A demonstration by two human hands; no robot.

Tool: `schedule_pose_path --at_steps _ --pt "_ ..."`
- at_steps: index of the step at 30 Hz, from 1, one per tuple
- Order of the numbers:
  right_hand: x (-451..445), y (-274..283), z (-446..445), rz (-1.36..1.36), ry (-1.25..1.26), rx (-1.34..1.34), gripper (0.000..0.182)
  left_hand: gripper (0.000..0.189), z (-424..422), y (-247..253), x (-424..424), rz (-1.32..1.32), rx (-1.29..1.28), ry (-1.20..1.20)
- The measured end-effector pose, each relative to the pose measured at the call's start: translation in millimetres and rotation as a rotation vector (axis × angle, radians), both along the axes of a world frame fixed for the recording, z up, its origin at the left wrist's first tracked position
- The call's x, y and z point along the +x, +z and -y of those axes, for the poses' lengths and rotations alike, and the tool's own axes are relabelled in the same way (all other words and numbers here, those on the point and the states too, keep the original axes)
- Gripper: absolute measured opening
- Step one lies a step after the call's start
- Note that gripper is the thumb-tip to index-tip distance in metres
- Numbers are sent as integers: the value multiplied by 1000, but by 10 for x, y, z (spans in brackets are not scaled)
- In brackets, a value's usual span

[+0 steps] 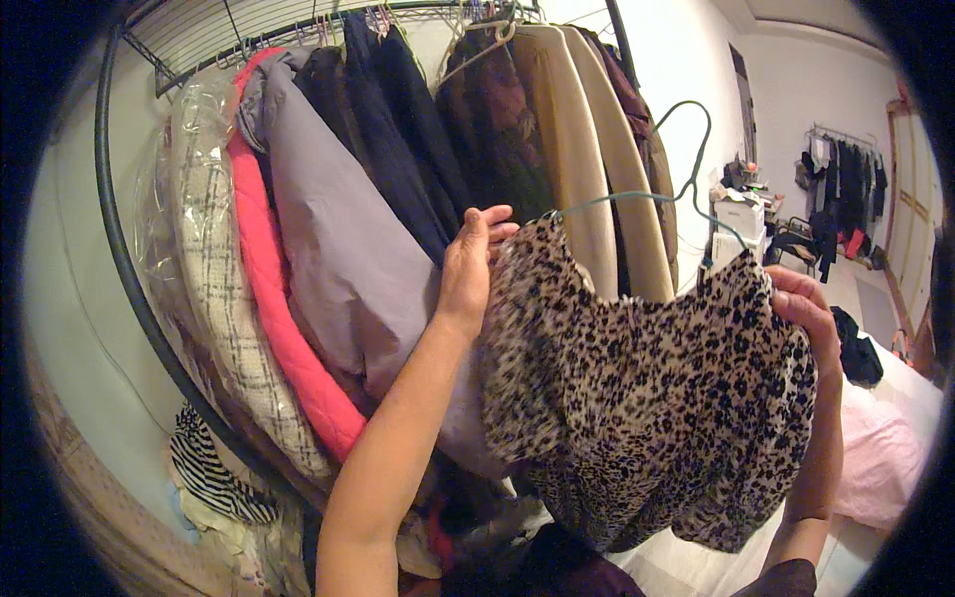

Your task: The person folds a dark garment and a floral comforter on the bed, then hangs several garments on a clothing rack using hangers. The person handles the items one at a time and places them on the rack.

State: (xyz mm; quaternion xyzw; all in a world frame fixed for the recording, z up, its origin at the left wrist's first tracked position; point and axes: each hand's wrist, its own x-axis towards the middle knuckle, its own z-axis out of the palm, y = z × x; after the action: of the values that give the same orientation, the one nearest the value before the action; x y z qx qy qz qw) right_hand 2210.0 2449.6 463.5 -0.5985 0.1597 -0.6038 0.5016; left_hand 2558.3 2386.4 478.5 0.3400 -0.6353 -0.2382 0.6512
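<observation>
A leopard-print short-sleeved top [656, 388] hangs in front of me on a green wire hanger [690, 175], whose hook is free in the air. The hanger's arms run into both shoulders through the neckline. My right hand [809, 310] pinches the top at its right shoulder, thumb in front. Beside the left shoulder is my left hand [474, 261], its thumb raised and its fingers extended. Those fingers reach the edge of the sleeve, and no firm grip shows.
A black metal garment rack [112, 179] holds a plaid coat in plastic [213, 224], a grey jacket [336, 209], beige coats [574, 134] and a bare white hanger [477, 56]. Striped cloth [216, 470] lies low left. Pink fabric [877, 455] lies at right, before another clothes rack [843, 142].
</observation>
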Motion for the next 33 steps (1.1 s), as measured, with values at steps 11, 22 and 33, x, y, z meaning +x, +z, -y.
schedule_pose_path --at_steps 11,22,33 --pt "847 985 969 -88 -220 -379 33 68 361 -22 359 -216 -141 801" --pt "2068 2936 2021 -322 -348 -497 36 72 -230 -34 227 -152 144 639" --pt "3170 3469 3856 -1165 -985 -1654 17 71 -431 104 204 11 231 666"
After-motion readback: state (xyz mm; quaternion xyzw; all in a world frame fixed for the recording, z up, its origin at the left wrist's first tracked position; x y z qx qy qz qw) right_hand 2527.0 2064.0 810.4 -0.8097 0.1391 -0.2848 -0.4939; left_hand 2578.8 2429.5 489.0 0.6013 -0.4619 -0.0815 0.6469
